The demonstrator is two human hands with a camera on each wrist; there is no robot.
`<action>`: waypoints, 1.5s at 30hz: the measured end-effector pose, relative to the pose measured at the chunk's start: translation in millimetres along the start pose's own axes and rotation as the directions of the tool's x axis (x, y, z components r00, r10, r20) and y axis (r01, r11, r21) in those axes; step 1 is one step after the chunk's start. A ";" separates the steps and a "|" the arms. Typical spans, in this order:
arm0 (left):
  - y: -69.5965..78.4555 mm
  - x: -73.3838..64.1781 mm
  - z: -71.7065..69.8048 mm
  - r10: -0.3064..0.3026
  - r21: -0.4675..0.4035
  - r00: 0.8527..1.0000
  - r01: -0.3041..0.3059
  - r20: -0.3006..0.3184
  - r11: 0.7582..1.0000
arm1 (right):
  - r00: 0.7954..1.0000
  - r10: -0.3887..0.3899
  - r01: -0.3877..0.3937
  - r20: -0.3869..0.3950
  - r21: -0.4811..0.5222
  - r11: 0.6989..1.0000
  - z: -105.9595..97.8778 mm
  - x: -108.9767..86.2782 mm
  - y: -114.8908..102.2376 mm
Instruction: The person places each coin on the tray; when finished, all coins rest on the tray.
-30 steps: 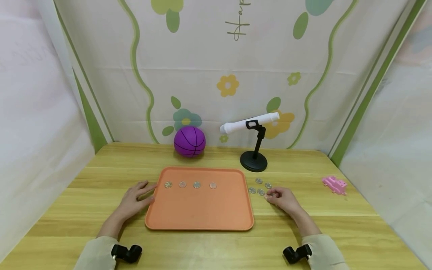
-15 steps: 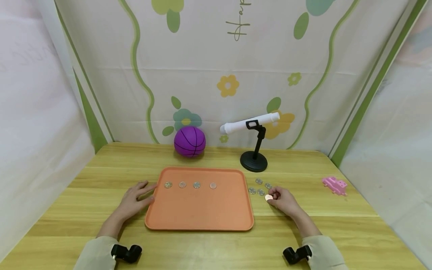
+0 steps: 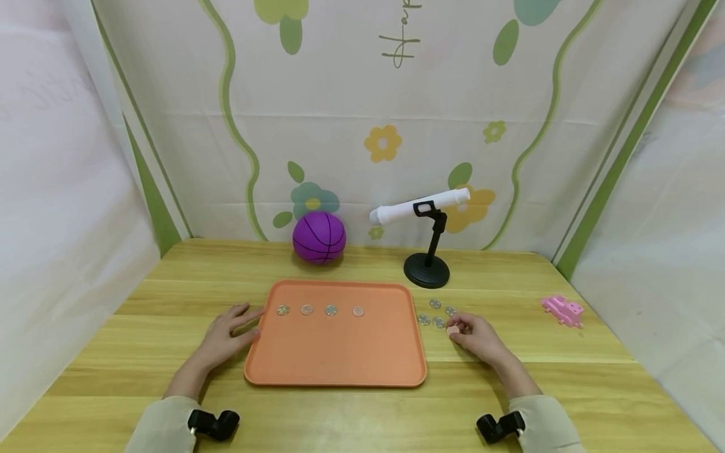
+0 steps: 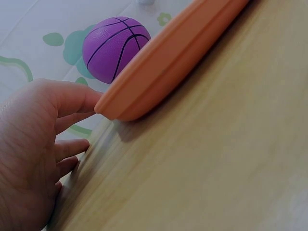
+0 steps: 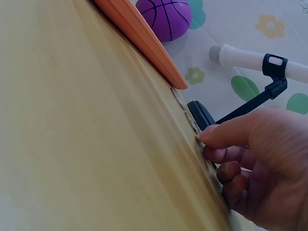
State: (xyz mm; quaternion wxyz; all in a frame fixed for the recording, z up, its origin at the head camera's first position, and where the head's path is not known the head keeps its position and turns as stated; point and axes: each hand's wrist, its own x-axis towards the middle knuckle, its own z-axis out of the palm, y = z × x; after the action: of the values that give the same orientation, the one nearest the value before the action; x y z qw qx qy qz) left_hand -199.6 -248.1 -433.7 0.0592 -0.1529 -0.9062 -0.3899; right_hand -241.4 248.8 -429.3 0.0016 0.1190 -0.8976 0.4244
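Observation:
Between thumb and fingertips my right hand [image 3: 474, 335] pinches a coppery coin [image 3: 453, 330], low over the table right of the tray. Several silvery coins [image 3: 438, 322] lie flat just beyond those fingertips; the right wrist view shows two coins [image 5: 191, 121] edge-on. My left hand [image 3: 222, 336] rests at the left side of the orange tray [image 3: 334, 365], its fingers spread and touching the rim, as the left wrist view [image 4: 33, 144] of the hand also shows. Inside the tray a row of coins [image 3: 331, 310] runs along the upper half, some silvery, some coppery.
A purple ball [image 3: 319, 238] with black lines sits behind the tray. To its right a white microphone [image 3: 396, 211] is clipped on a black stand [image 3: 427, 270]. A pink toy [image 3: 562, 311] lies on the right of the wooden table [image 3: 351, 421]. Printed cloth [image 3: 317, 94] hangs around.
My right hand has tilted the coppery coin up from beside the silvery coins, so more of its face shows, then turned it slightly. The left hand and tray have stayed put.

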 end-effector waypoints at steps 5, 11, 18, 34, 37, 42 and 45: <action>-0.1 1.0 1.9 0.008 0.001 1.000 -0.008 -0.003 1.000 | 0.997 0.017 -0.026 0.082 0.110 0.994 -5.0 -1.0 -1.8; -0.9 0.4 2.2 0.011 -0.007 1.000 -0.011 0.000 1.000 | 0.981 0.120 -0.162 0.150 0.317 0.935 -8.2 -2.1 -18.8; -1.6 -0.8 0.3 0.010 0.011 1.000 -0.010 -0.007 1.000 | 0.989 0.102 -0.136 0.103 0.411 0.901 -6.4 4.3 -41.5; -2.4 -0.3 1.9 0.024 0.023 1.000 -0.023 -0.013 0.999 | 0.986 0.163 -0.155 0.038 0.569 0.807 44.9 26.0 -78.1; -2.9 0.3 2.2 0.024 0.023 1.000 -0.023 -0.014 0.999 | 0.978 0.207 -0.182 0.031 0.615 0.767 56.9 28.8 -89.1; -3.2 -0.2 1.8 0.021 0.025 1.000 -0.021 -0.014 0.999 | 0.959 0.282 -0.221 0.014 0.659 0.719 77.1 36.7 -95.0; -3.4 -0.7 1.3 0.018 0.025 1.000 -0.018 -0.015 1.000 | 0.950 0.312 -0.227 -0.002 0.684 0.693 87.7 40.9 -96.5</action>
State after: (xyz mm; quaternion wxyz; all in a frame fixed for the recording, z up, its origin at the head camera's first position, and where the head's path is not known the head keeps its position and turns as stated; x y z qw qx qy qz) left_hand -200.0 -249.5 -437.1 0.0715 -0.1575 -0.9091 -0.3791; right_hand -251.8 114.3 -407.7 -0.0511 -0.0468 -0.6876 0.7228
